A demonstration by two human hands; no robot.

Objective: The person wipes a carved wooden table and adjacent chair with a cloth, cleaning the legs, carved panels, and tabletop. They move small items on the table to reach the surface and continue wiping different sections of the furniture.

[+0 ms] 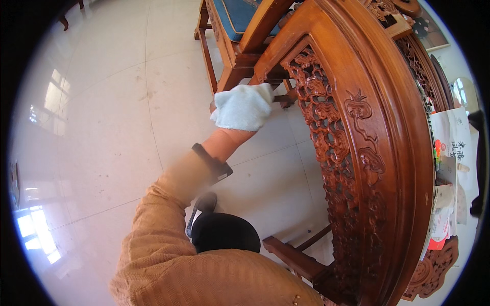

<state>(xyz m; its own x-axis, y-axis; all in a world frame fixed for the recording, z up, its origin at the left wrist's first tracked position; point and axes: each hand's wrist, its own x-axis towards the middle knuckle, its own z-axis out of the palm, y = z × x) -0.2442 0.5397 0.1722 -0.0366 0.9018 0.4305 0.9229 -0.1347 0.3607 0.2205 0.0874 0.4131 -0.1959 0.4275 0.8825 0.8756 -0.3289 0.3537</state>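
Note:
A white cloth (241, 109) is draped over my left hand (230, 135) and hides its fingers. The hand holds the cloth up against, or just in front of, the far left end of a carved brown wooden piece of furniture (390, 148). Whether cloth and wood touch cannot be made out. Openwork carving (324, 120) runs along the furniture's side, below a glossy curved rim. My left arm, in a tan knit sleeve with a dark band (213, 162) at the wrist, reaches up from the lower left. My right hand is out of sight.
A wooden chair with a blue cushion (235, 18) stands beyond my hand. Papers and packets (449, 153) lie at the right edge. A wooden armrest or rail (293, 255) juts out near my legs. Pale glossy tiles (102, 122) cover the floor.

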